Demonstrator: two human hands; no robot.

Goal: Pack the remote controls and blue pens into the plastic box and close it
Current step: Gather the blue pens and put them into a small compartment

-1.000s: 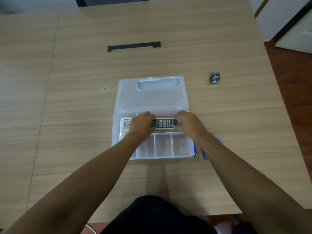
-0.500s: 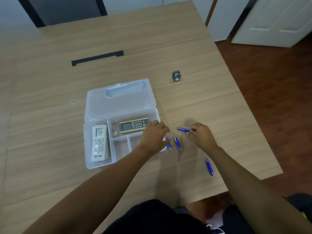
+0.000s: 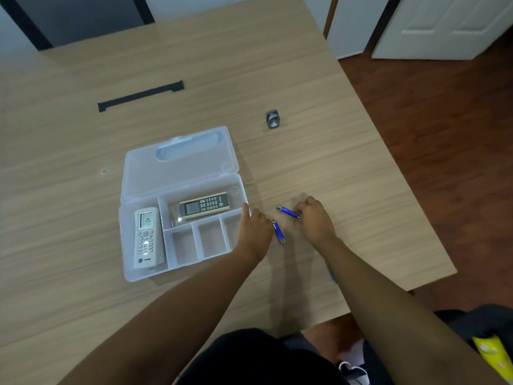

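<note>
The clear plastic box (image 3: 125, 247) lies open with its lid (image 3: 180, 162) folded back flat. A white remote (image 3: 147, 237) fills the left compartment, and a dark and gold remote (image 3: 205, 208) lies in the long upper one. My left hand (image 3: 254, 229) rests palm down against the box's right wall; whatever is under it is hidden. Just right of it a blue pen (image 3: 278, 232) lies on the table. My right hand (image 3: 315, 220) pinches the end of another blue pen (image 3: 288, 212), which lies low on the table. A blue tip (image 3: 331, 273) peeks out under my right forearm.
A small grey metal piece (image 3: 273, 119) sits on the wooden table (image 3: 333, 162) behind the pens. A black strip (image 3: 140, 96) lies farther back. The table's right edge runs close beside my right arm, with dark wood floor beyond it.
Both hands left the dark remote, which now lies in the box, and went right to the pens. My right hand has closed on one pen. A pen beside my left hand is out of sight.
</note>
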